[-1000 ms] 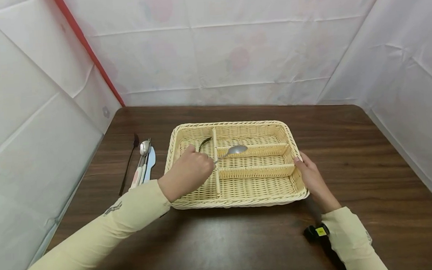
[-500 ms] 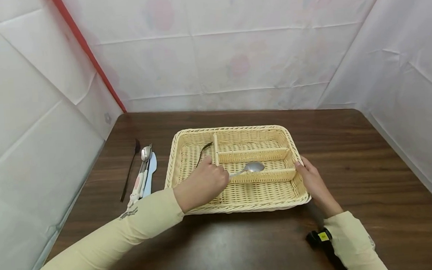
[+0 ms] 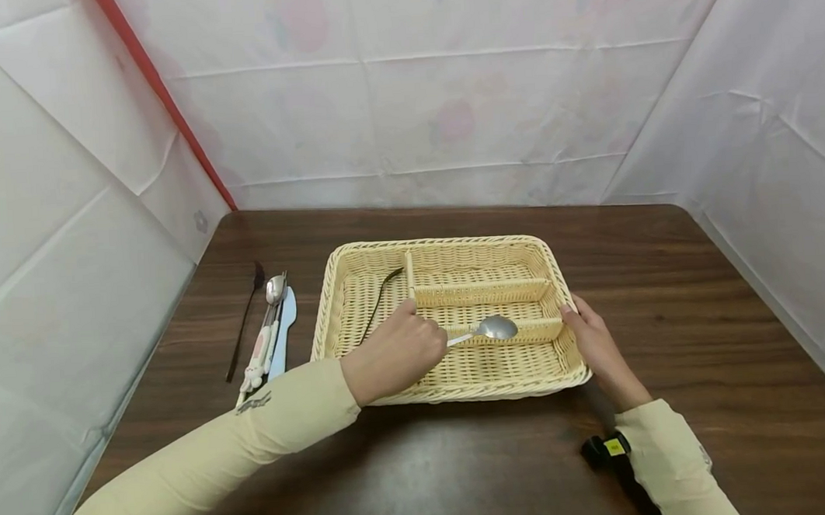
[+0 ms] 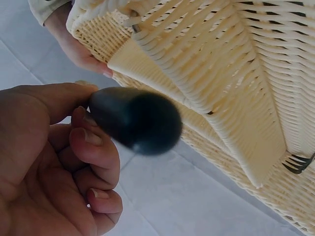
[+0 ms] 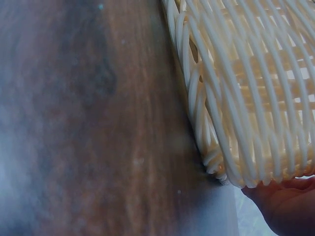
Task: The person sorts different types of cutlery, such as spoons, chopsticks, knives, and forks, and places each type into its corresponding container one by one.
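My left hand (image 3: 398, 353) pinches the handle of a metal spoon (image 3: 497, 328) above a cream wicker basket (image 3: 462, 396) with dividers. The spoon's bowl points right, over the front of the narrow right-hand compartments. In the left wrist view, the rounded dark handle end (image 4: 142, 123) sticks out from thumb and finger. A dark fork (image 3: 380, 298) lies in the basket's left compartment, its tines (image 4: 298, 163) seen in the left wrist view. My right hand (image 3: 599, 349) grips the basket's right end, thumb over the rim; the right wrist view shows only part of that hand (image 5: 290, 206).
Left of the basket on the brown table (image 3: 410, 475) lie a slim dark utensil (image 3: 243, 321), a light blue knife (image 3: 283, 330) and a spoon (image 3: 275, 289) among overlapping cutlery. White sheeting (image 3: 447, 116) surrounds the table behind and at both sides.
My left hand has carried the spoon rightward and toward the basket's front. More of the fork in the left compartment has come into sight. The right hand has kept its grip.
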A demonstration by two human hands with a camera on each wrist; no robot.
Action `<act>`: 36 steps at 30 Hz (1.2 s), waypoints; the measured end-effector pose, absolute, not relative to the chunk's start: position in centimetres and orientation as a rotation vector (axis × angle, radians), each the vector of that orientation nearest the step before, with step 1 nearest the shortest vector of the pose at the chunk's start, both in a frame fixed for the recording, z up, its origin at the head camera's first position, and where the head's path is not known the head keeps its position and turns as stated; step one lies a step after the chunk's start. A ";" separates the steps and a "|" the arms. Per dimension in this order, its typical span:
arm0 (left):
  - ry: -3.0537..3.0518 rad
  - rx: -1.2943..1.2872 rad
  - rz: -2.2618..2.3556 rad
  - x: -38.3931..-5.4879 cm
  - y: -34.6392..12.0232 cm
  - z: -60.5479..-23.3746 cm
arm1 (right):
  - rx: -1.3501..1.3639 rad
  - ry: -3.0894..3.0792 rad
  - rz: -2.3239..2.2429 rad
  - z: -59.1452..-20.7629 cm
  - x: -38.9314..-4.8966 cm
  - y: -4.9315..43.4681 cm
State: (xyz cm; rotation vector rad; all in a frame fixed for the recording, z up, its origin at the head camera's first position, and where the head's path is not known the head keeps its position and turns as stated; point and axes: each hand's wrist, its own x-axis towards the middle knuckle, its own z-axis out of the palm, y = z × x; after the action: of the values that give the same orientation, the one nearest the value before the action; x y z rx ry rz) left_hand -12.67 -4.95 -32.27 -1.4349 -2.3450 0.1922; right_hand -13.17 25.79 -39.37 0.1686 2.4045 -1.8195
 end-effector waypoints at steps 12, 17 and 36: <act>-2.310 -1.446 0.218 -12.7 -3.0 -31.5 | 0.161 2.380 -1.863 -39.4 -12.8 25.9; -2.335 -1.479 0.248 -12.8 -2.1 -31.3 | 0.156 2.372 -1.873 -39.5 -12.8 25.9; -2.492 -1.651 0.328 -13.9 1.9 -30.9 | 0.123 2.344 -1.946 -39.3 -13.2 25.9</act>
State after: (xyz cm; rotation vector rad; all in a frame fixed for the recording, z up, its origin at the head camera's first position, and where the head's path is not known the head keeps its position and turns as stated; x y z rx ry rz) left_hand -13.91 1.93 -30.86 -1.6507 -2.4918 0.3285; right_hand -13.23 25.87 -39.33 0.1226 2.3436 -1.9456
